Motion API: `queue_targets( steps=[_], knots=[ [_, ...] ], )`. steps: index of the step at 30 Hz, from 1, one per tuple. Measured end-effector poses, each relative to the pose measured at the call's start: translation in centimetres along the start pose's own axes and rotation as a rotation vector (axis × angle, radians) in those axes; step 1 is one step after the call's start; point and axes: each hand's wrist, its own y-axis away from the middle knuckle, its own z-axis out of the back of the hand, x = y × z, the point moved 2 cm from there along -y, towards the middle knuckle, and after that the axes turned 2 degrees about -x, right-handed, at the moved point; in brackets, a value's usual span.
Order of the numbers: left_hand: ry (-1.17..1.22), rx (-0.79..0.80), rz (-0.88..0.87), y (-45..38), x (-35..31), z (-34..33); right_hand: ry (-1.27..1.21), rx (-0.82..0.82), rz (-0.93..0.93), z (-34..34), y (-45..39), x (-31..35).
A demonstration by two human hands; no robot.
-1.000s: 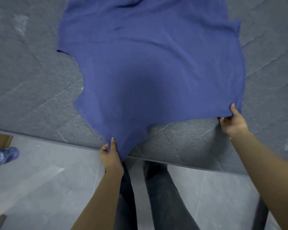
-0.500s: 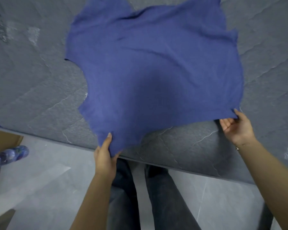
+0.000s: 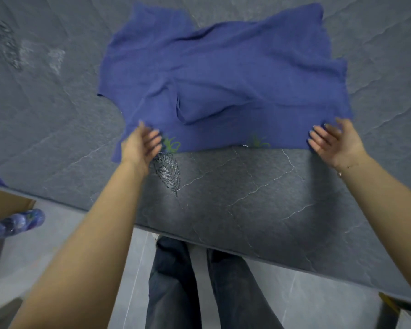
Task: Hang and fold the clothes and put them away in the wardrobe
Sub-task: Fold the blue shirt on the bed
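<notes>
A: Lay where, the crumpled blue knit garment?

B: Spread flat on the dark grey quilted mattress, just beyond both hands, reaching from one to the other. Bunched into a raised fold between the hands, a little farther off than the fingertips.

A: And the left hand?

B: Rested at the garment's near left corner, fingers straight and loosely spread, tips over the cloth. Gripped nothing. Somewhat blurred.

A: The right hand?

B: Lay at the near right corner, palm turned inward, fingers straight and fanned, tips at the hem. Held nothing either. Wore a thin bracelet at the wrist.

A: Anything between the hands?

B: Two small green embroidered marks along the near hem, one just beside the left hand, one nearer the right. Also a stitched leaf pattern on the mattress, just right of the left wrist.

A: Nearer than the hands?

B: Dark denim trouser legs on pale grey floor tiles, below the mattress edge. Far left of the left arm, a brown cardboard box with a blue patterned roll against it.
</notes>
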Motion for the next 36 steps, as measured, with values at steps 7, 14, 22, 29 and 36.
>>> queue_targets(
  steps=[7, 14, 22, 29, 36],
  knots=[
    [0.202, -0.114, 0.184, -0.4, 7.9, 2.8, 0.054, -0.048, -0.092, 2.1, 0.2, -6.7],
    [0.439, -0.125, 0.138, -4.0, 4.9, 1.7, -0.344, 0.035, 0.071, -1.0, -1.4, -4.9],
    [0.488, -0.252, -0.055, -2.8, 6.4, 4.8, -0.613, -0.095, 0.048, 1.4, -1.2, -5.2],
    [0.374, -0.226, -0.053, 1.3, 10.2, 10.0, -0.488, -0.159, 0.035, 7.3, 4.2, -10.7],
    [0.233, -0.308, -0.082, 2.0, 14.8, 15.3, -0.360, -0.223, 0.063, 11.0, 5.4, -15.7]
  ],
)
